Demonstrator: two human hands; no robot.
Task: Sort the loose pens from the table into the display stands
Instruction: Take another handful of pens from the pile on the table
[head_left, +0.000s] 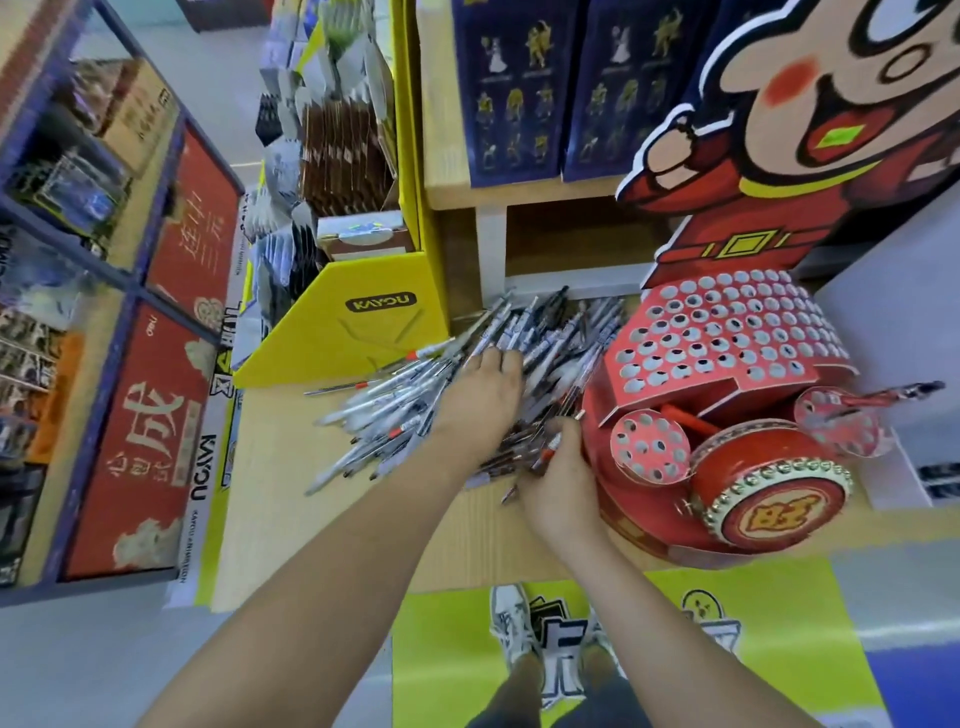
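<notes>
**Two hands at the pens beside the red stand**

We see the heap of pens lying on the table, just left of the red stand. The left hand rests on the heap with straight fingers. The right hand, just beside the stand's left edge, curls its fingers round a few pens.

Operator's view. Past the table's near edge I see white trainers with grey-black patterning and dark shorts; crossing that edge, both forearms, bare.
</notes>
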